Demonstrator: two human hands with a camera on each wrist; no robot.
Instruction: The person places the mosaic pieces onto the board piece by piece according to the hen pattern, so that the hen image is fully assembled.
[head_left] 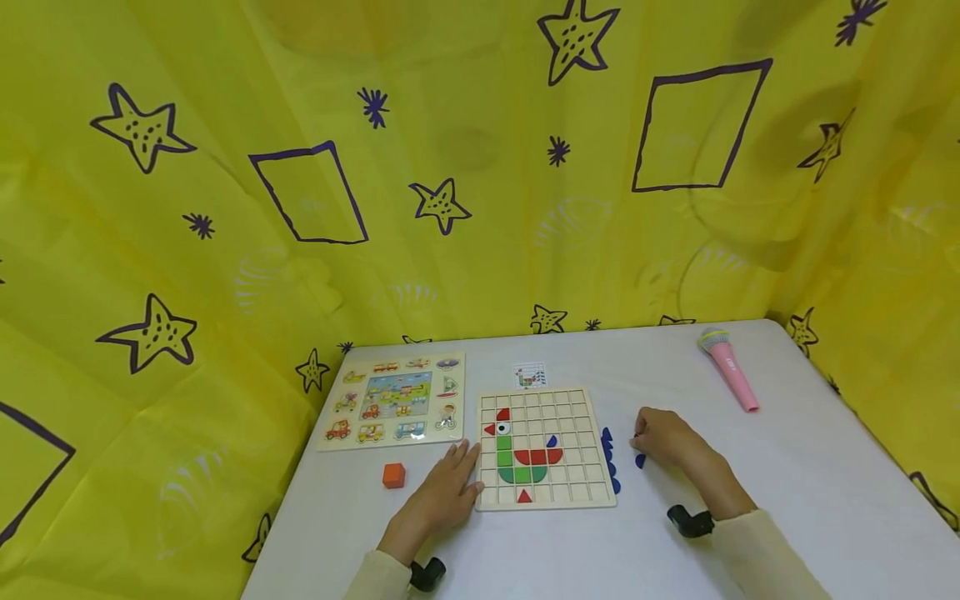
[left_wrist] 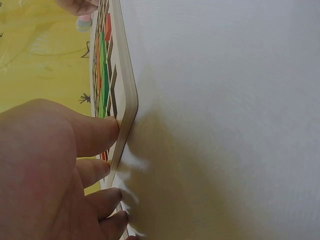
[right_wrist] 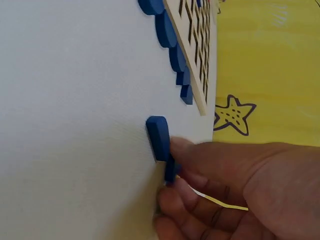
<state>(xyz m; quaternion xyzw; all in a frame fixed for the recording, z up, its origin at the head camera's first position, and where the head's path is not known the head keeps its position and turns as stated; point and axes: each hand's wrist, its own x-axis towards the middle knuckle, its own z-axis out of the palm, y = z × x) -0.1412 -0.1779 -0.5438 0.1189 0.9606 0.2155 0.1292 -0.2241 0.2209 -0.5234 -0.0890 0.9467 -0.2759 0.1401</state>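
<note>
A wooden grid board (head_left: 577, 492) lies on the table, with red, green and blue pieces set in it as a bird shape. My left hand (head_left: 444, 492) rests at its left edge; in the left wrist view the thumb and fingertips touch the rim. To the right of the board, my right hand (head_left: 663, 435) pinches a small blue piece (right_wrist: 170, 169) between thumb and fingers. Another blue piece (right_wrist: 158, 137) lies on the table right beside the fingertips. Several blue pieces (head_left: 608, 462) stand in a row along the board's right edge.
A picture card (head_left: 530, 376) lies behind the board. A vehicle puzzle (head_left: 341, 404) is at the back left, with an orange cube (head_left: 393, 476) in front of it. A pink microphone (head_left: 733, 373) lies at the back right. Yellow curtain (head_left: 480, 275) surrounds the table.
</note>
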